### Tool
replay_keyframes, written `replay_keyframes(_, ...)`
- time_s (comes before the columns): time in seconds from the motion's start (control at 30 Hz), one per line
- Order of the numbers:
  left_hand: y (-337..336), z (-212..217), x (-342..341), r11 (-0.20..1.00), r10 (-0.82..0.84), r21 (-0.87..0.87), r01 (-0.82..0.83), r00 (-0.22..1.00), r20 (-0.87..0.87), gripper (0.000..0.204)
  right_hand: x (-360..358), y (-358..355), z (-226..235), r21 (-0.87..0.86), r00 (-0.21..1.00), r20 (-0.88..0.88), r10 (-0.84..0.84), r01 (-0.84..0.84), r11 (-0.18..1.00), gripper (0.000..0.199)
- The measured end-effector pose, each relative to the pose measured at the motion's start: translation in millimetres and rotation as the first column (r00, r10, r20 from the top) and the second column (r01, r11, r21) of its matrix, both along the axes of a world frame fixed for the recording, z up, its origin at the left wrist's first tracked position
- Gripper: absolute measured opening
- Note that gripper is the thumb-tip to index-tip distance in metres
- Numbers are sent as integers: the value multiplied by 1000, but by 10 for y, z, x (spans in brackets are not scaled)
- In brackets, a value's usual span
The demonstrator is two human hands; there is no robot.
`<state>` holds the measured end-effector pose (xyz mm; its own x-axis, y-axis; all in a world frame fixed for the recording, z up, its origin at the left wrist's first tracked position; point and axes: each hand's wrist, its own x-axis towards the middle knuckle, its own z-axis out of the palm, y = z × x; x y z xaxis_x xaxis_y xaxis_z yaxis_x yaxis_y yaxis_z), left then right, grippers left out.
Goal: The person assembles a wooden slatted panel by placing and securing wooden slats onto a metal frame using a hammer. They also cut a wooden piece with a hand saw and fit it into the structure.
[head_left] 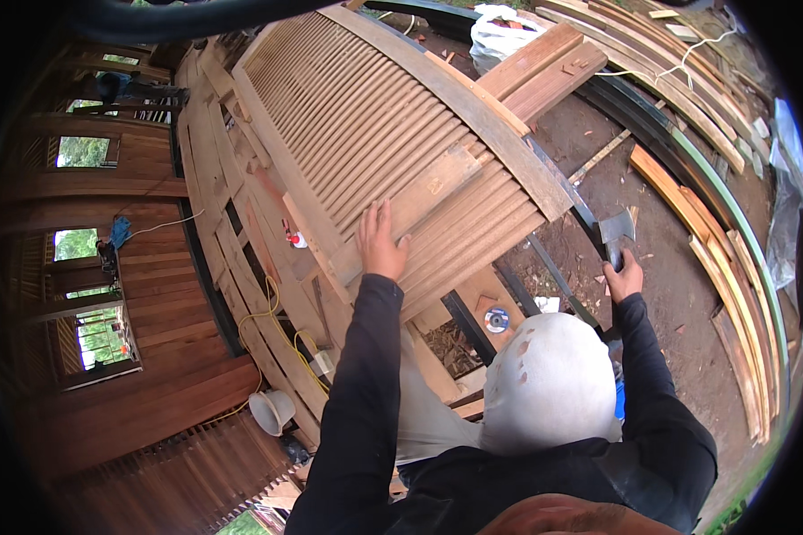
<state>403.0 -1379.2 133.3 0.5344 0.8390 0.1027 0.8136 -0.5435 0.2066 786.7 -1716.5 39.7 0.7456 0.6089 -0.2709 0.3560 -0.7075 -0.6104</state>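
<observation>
My left hand (380,242) lies flat with fingers spread on a short wooden board (424,203) that rests across a large slatted wooden panel (366,116). My right hand (625,278) grips the handle of a hatchet (616,230) with a grey steel head, held upright beside the panel's right edge, over bare earth. Both arms wear black sleeves. A pale grey rounded cloth shape (549,383) sits between my arms and hides what is below it.
Long planks (732,294) lie stacked on the ground at right, more timber (544,67) at the top. A white bag (500,36), a yellow cable (277,325), a white bucket (272,410), a round disc (497,319) and a wooden wall with windows (125,294) surround the panel.
</observation>
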Motion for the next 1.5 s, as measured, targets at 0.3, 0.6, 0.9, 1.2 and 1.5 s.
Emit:
replay_keyframes(0.3, -1200, -18, -228, 985, 120, -133, -108, 989, 81, 98, -230, 64, 158, 105, 988, 150, -41, 25, 994, 49)
replay_keyframes(0.6, -1417, -208, -825, 967, 177, -128, -220, 943, -284, 100, -636, 325, 366, 236, 965, -86, 246, -220, 947, 24)
replay_keyframes(0.9, -1410, -345, -743, 924, 357, -79, -375, 917, -178, 107, -787, 338, 305, 125, 955, 84, 286, -295, 947, 38)
replay_keyframes(1.2, -1414, -507, -940, 948, 302, -17, -318, 916, -265, 110, -819, 572, 387, 162, 790, 163, 590, -612, 774, 40)
replay_keyframes(1.5, -1403, -308, -889, 962, 261, -15, -272, 935, -242, 104, -725, 682, 343, 141, 797, 237, 555, -593, 792, 40)
